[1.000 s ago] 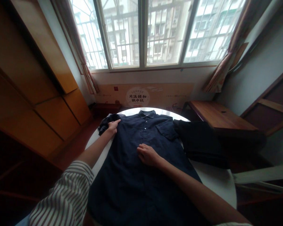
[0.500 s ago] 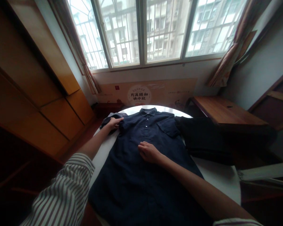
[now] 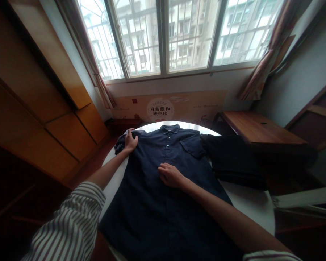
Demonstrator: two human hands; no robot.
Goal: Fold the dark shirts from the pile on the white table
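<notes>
A dark navy button-up shirt (image 3: 149, 195) lies front up and spread out on a round white table (image 3: 254, 204), its collar at the far side. My left hand (image 3: 130, 141) is at the shirt's left-side shoulder and sleeve, thumb and fingers apart with dark cloth showing between them. On the middle of the shirt front, beside the button strip, rests my right hand (image 3: 171, 175). Its fingers are curled in, and I see no cloth bunched in them. The shirt's chest pocket (image 3: 188, 148) shows to the right of the buttons.
Dark folded clothes (image 3: 233, 159) lie at the table's right side. A crumpled dark and greyish garment (image 3: 120, 143) sits at the left edge, behind my left hand. A wooden desk (image 3: 263, 127) stands at the back right, orange-brown cabinets (image 3: 63, 134) at the left.
My left hand has turned so its fingers point away from me, and its thumb and fingers have spread. The shirt's left edge has shifted slightly left. My right hand stays nearly in place.
</notes>
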